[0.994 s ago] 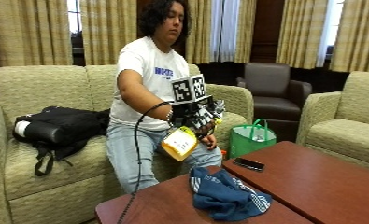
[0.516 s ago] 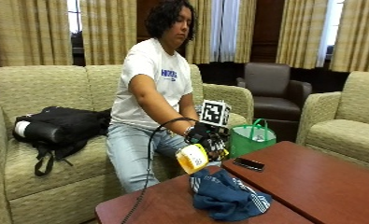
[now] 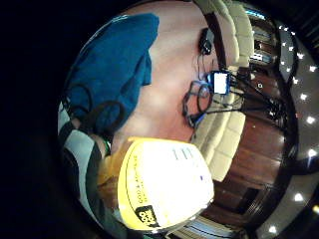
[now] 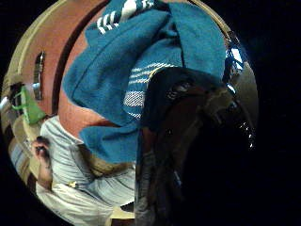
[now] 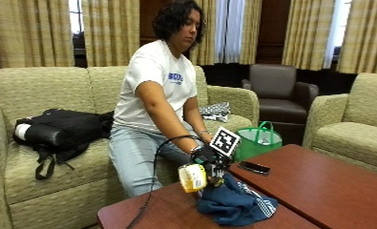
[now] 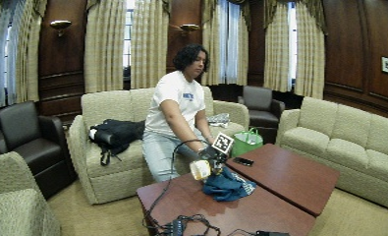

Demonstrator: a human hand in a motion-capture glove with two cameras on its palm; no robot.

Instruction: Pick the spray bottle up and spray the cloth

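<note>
Outside view: the gloved right hand (image 5: 208,160) has its fingers curled round the yellow spray bottle (image 5: 192,177), held low beside the blue cloth (image 5: 235,204) on the wooden surface (image 5: 315,186). Spraying step, I judge; next, squeeze the trigger with the nozzle toward the cloth.

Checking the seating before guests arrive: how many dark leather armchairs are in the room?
2. One armchair stands by the curtains behind the green bag; the other armchair stands left of the sofa. Others may sit outside the view.
</note>
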